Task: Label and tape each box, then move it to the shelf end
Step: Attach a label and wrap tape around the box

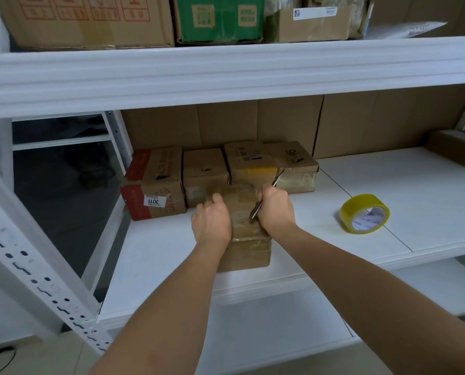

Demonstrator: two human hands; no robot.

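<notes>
A small brown cardboard box (246, 239), wrapped in clear tape, stands on the white middle shelf (334, 212) in front of me. My left hand (211, 221) rests over its left top edge, fingers curled on the box. My right hand (276, 209) grips a thin metal pen-like tool (263, 197), its tip touching the box top. A roll of yellow tape (365, 213) stands on edge to the right, apart from both hands.
Several taped boxes (207, 174) line the shelf's left end behind the small box; the leftmost, red-printed one (154, 185) carries a white label. Another box (456, 151) sits far right. Larger cartons (220, 20) fill the upper shelf. A white slotted upright (36, 274) stands at left.
</notes>
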